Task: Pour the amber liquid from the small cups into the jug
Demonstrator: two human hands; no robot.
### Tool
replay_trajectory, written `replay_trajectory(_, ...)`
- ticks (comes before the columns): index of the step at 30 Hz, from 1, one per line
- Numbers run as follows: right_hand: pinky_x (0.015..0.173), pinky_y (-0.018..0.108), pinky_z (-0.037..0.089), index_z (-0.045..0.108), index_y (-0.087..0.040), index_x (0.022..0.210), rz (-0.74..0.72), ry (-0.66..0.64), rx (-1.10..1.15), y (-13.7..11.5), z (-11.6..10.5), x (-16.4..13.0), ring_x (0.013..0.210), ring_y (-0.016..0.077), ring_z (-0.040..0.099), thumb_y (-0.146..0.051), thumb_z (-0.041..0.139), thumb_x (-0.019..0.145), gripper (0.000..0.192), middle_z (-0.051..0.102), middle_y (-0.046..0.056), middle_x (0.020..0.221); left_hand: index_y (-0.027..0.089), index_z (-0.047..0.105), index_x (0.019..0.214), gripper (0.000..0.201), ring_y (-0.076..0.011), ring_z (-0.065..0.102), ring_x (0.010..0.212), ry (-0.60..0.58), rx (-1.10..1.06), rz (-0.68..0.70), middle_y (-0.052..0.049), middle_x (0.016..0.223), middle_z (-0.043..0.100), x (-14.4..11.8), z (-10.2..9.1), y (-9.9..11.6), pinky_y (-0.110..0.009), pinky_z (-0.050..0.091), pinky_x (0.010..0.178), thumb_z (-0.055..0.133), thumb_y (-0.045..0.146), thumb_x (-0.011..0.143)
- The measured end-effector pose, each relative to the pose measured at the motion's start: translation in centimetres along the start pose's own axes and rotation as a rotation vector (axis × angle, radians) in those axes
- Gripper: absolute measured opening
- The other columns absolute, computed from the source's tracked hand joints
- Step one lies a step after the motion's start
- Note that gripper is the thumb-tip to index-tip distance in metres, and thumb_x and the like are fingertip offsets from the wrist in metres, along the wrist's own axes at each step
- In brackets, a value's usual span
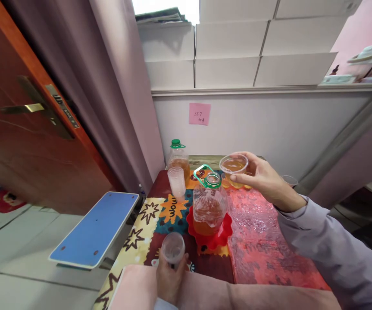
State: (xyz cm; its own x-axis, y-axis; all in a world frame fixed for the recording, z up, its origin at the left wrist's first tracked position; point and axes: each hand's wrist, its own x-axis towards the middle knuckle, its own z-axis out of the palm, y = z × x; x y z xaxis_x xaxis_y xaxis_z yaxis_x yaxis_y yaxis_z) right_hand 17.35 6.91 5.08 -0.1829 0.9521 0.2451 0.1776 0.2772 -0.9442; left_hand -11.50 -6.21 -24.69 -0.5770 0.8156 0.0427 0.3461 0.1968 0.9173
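Note:
My right hand [257, 175] grips a clear plastic cup [234, 165] of amber liquid by its side, at the back right of the table. Low in the view, my left hand [170, 275] is wrapped round another clear plastic cup [173, 249], whose contents I cannot make out. Between the hands an uncapped jug [209, 211] with a green neck ring and handle stands in a red scalloped dish [226, 232], part filled with amber liquid. Behind it are a stack of nested clear cups [176, 183] and a second jug [178, 160] with a green cap.
A patterned cloth [143, 219] covers the table, with a shiny red sheet [263, 241] on its right. Another clear cup [289, 181] shows behind my right wrist. A blue-topped stool [95, 230] stands at the left, near a brown door [27, 129].

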Motion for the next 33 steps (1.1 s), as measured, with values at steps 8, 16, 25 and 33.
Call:
replay_trajectory(8,0.079,0.038,0.058,0.064,-0.021,0.117,-0.034,-0.065,-0.076,0.2,0.5,0.5,0.102,0.0266,0.072,-0.033,0.085,0.075,0.049,0.077,0.013,0.121,0.018,0.062,0.117,0.081,-0.0411,0.077,0.104,-0.011,0.014,-0.006,-0.018,0.105,0.080,-0.2,-0.2,0.2,-0.053,0.062,0.088,0.079,0.071,0.058)
replay_trajectory(16,0.078,0.039,0.059,0.069,-0.021,0.121,-0.109,-0.042,-0.203,1.1,0.2,0.8,0.103,0.0282,0.071,-0.037,0.084,0.076,0.050,0.076,0.011,0.120,0.018,0.063,0.115,0.081,-0.0416,0.075,0.111,0.040,0.015,0.039,-0.020,0.112,0.079,-0.1,0.3,-0.4,-0.054,0.061,0.094,0.080,0.072,0.057)
replay_trajectory(25,0.082,0.043,0.063,0.074,-0.023,0.122,-0.154,-0.004,-0.296,0.4,-0.3,0.8,0.102,0.0294,0.073,-0.037,0.086,0.076,0.049,0.077,0.009,0.115,0.019,0.065,0.114,0.073,-0.0392,0.076,0.106,0.032,0.031,0.081,-0.016,0.107,0.080,-0.1,0.2,-0.3,-0.052,0.062,0.089,0.079,0.068,0.061)
replay_trajectory(33,0.095,0.049,0.062,0.074,-0.024,0.126,-0.170,0.012,-0.330,0.5,-0.7,1.1,0.112,0.0321,0.073,-0.034,0.085,0.075,0.053,0.077,0.010,0.123,0.019,0.062,0.113,0.077,-0.0408,0.075,0.109,0.032,0.015,0.049,-0.018,0.110,0.079,-0.1,0.3,-0.3,-0.054,0.060,0.092,0.078,0.071,0.059)
